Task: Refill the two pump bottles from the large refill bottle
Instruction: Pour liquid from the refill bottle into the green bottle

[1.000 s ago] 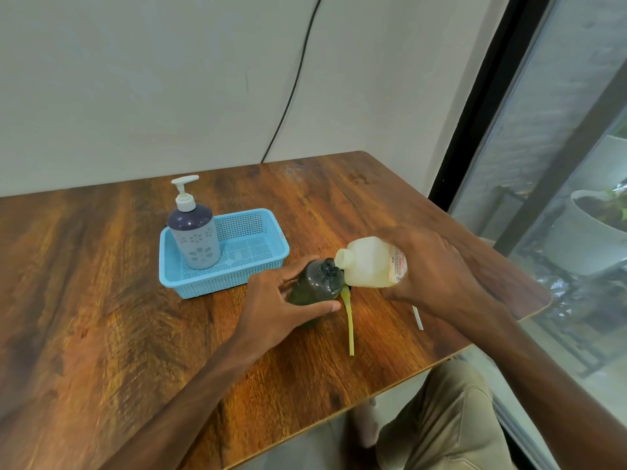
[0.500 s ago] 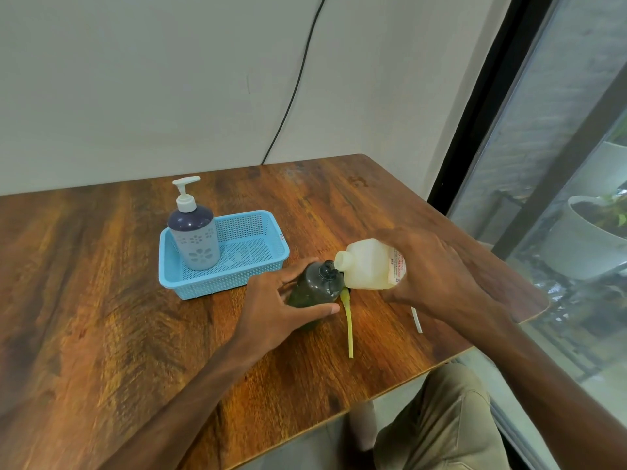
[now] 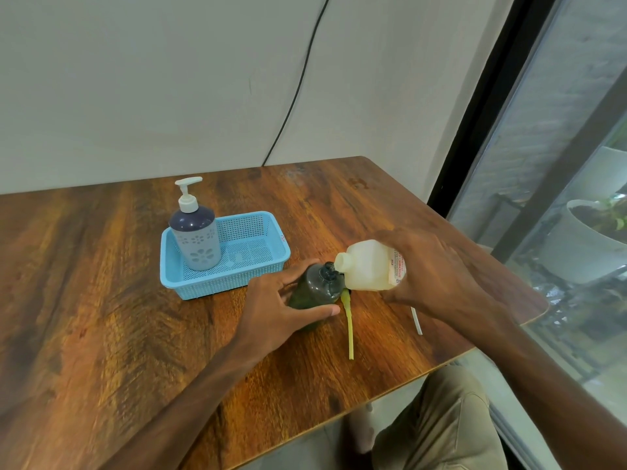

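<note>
The left hand (image 3: 271,310) has its fingers wrapped round the dark bottle (image 3: 315,286), which sits on the counter (image 3: 101,300) just in front of the blue basket (image 3: 271,262). The right hand (image 3: 431,276) grips the white refill bottle (image 3: 366,266) round its fat middle, tipped over with its mouth right at the dark bottle's neck. The refill bottle looks like soft plastic that could squash or get slippery with soap, so I think the middle is the best place to hold it, and the small dark bottle looks light and may tip if let go.
</note>
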The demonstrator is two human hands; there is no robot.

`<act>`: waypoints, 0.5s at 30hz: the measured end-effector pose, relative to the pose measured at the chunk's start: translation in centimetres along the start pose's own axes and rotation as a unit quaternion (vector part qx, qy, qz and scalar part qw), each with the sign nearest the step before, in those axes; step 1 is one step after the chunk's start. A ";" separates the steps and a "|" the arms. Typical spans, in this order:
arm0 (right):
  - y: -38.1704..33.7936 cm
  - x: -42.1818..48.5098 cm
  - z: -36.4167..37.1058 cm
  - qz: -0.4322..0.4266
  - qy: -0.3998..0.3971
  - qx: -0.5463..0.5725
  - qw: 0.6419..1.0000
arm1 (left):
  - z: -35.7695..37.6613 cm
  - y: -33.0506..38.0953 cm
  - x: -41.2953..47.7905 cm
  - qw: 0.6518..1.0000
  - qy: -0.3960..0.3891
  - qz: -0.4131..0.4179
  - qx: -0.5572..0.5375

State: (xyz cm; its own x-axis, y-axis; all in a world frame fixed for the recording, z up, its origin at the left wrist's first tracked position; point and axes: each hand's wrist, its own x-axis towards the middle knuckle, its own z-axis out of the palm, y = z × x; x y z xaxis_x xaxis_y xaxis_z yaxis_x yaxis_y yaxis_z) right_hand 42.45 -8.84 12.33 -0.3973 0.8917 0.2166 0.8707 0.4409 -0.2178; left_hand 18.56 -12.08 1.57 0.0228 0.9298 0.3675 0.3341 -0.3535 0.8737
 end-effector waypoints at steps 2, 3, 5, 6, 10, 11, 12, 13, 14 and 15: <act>0.0 0.0 -0.1 0.001 -0.005 -0.004 1.000 | 0.0 0.0 0.0 1.000 0.000 0.001 -0.001; -0.1 0.0 -0.1 -0.001 -0.005 -0.004 1.000 | 0.0 0.0 0.0 1.000 0.001 0.002 -0.001; -0.1 0.1 -0.1 -0.005 -0.003 -0.007 1.000 | 0.0 0.0 0.0 1.000 0.003 0.005 -0.002; -0.1 0.1 -0.1 -0.006 -0.003 -0.009 1.000 | 0.0 0.0 0.0 1.000 0.003 0.006 -0.002; 0.0 0.1 0.0 -0.006 0.003 -0.008 1.000 | 0.0 -0.1 0.0 1.000 0.003 0.004 -0.002; 0.0 0.1 0.0 -0.011 0.005 -0.008 1.000 | 0.0 -0.1 0.0 1.000 0.005 0.004 -0.002; -0.1 0.1 -0.1 -0.014 0.005 -0.008 1.000 | 0.0 -0.1 -0.1 1.000 0.006 0.005 -0.003; -0.1 0.1 -0.1 -0.016 0.004 -0.008 1.000 | 0.0 -0.2 -0.1 1.000 0.006 0.005 -0.004; -0.1 0.1 -0.2 -0.018 0.004 -0.010 1.000 | 0.0 -0.2 -0.1 1.000 0.006 0.005 -0.005; -0.2 0.1 -0.2 -0.019 0.005 -0.012 1.000 | 0.0 -0.2 -0.1 1.000 0.005 0.005 -0.006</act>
State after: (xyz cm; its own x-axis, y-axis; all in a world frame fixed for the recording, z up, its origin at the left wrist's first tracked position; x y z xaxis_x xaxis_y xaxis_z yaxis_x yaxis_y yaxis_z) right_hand 42.33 -8.85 12.56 -0.4266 0.8735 0.2344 0.8620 0.4711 -0.1869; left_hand 18.52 -12.14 1.35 0.0165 0.9252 0.3790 0.3226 -0.3637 0.8739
